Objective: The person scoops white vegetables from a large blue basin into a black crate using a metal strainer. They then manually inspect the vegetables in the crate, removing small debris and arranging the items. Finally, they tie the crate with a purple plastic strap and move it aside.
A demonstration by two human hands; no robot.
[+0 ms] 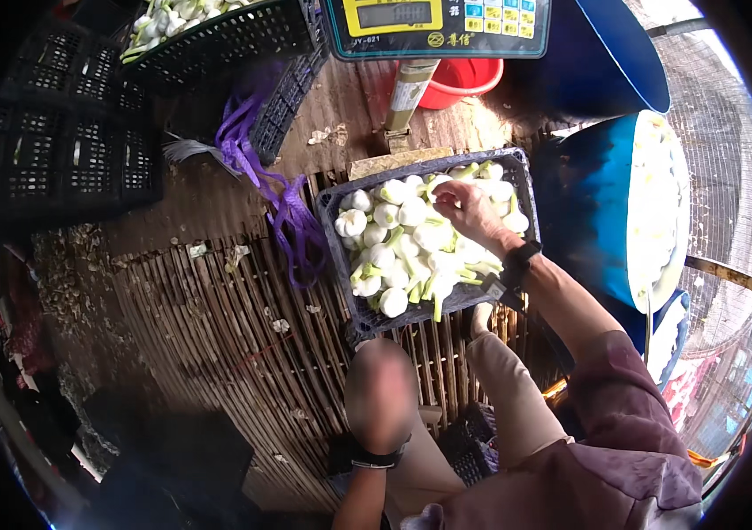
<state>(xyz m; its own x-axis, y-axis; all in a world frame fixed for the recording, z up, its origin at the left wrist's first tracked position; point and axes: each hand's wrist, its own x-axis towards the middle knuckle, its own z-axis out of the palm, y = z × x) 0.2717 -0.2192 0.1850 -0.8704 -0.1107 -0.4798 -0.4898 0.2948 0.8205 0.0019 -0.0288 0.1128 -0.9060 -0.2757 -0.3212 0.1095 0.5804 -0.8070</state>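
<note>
A dark plastic crate (339, 265) filled with white garlic bulbs (392, 302) with short green stems stands before me. My right hand (469, 211) is over the upper right part of the garlic, its fingers bent down at the bulbs; whether a bulb is in its grasp cannot be told. A dark band is round that wrist. My left hand (381, 397) is near the crate's lower edge, above my leg, and is blurred, so its fingers and anything in them do not show. Behind the crate is the display head of a digital scale (442, 30) on a metal post (409, 96).
Purple strapping (293, 225) lies left of the crate on the slatted floor (217, 331). Black crates (71, 132) stand at the left, one with garlic at the top. A red basin (462, 86) is behind the post; blue tubs (588, 205) stand at the right.
</note>
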